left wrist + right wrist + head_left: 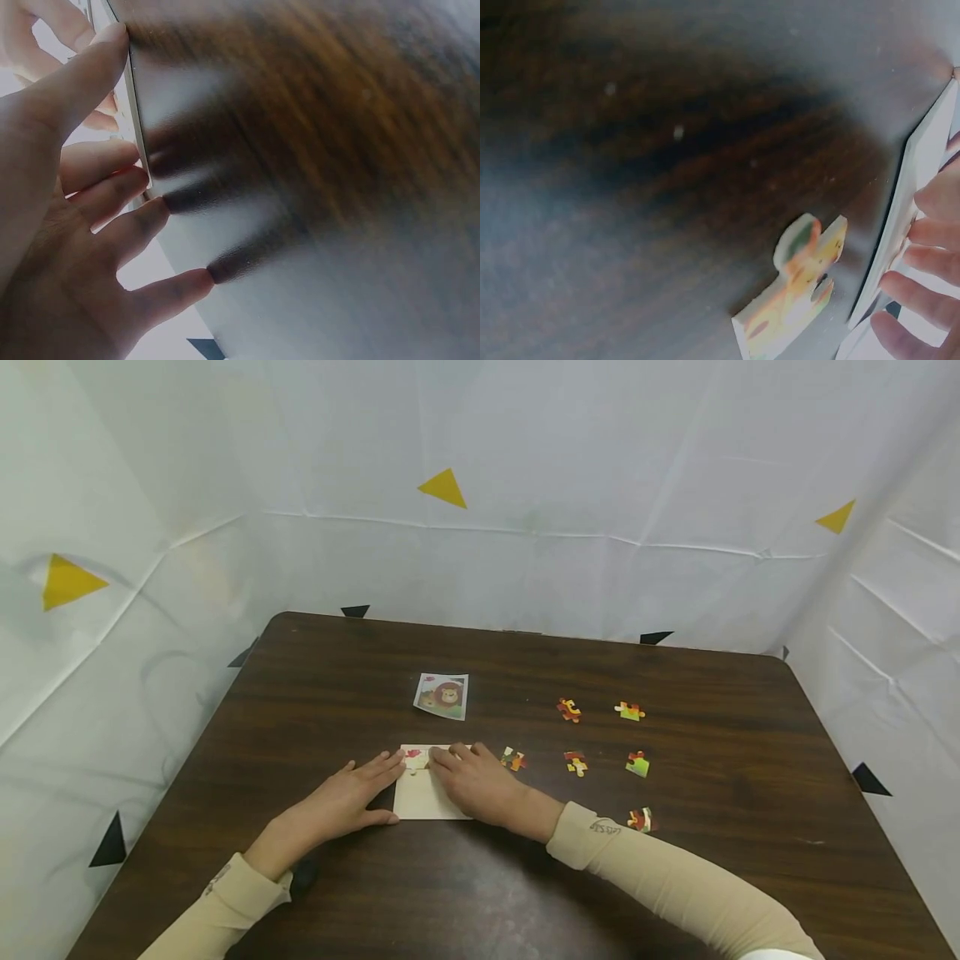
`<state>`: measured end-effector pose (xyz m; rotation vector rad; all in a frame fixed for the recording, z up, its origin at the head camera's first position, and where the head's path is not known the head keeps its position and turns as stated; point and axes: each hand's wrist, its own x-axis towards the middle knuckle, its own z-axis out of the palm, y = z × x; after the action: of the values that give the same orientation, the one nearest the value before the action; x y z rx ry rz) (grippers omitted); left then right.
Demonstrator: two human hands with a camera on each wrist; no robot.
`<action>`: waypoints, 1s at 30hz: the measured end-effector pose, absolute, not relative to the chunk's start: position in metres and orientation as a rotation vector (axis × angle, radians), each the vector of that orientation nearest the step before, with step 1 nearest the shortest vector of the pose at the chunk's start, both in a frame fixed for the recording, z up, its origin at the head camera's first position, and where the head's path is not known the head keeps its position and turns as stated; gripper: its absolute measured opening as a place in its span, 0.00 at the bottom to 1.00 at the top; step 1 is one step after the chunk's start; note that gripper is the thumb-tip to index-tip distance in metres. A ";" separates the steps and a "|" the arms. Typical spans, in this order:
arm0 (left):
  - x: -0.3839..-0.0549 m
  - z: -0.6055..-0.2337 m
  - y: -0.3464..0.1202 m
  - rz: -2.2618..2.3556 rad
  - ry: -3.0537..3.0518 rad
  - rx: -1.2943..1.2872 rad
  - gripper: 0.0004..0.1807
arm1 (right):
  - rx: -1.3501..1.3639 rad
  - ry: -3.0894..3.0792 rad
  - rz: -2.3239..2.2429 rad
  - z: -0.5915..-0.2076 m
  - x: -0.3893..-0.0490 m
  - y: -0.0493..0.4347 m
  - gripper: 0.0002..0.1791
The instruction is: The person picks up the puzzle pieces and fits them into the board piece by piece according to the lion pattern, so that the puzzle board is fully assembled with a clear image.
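Board lies under the seemingly arched right hand

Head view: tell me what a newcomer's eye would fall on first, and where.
Probably the hands near the middle: the left hand at the left edge of a pale board, the right hand over the board's right part. Next would likely come the bright puzzle pieces scattered on the dark table to the right, then the lion picture lying beyond the board.
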<state>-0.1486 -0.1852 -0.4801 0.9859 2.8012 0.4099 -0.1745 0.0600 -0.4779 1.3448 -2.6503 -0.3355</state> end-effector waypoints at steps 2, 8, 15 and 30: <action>-0.149 -0.480 -0.185 0.408 2.803 0.990 0.41 | 1.343 -2.665 -0.291 -0.477 -0.175 0.060 0.21; -0.148 -0.479 -0.185 0.417 2.785 0.964 0.42 | 1.353 -2.703 -0.128 -0.478 -0.179 0.063 0.18; -0.147 -0.477 -0.184 0.414 2.777 0.957 0.41 | 1.326 -2.773 0.139 -0.475 -0.189 0.081 0.21; -0.150 -0.484 -0.184 0.407 2.769 0.913 0.44 | 0.964 -2.676 0.555 -0.455 -0.200 0.173 0.25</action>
<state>-0.1502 -0.1840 -0.4837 0.9132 2.7692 0.4072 -0.2003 0.1726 -0.4547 0.9641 -2.6756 0.5545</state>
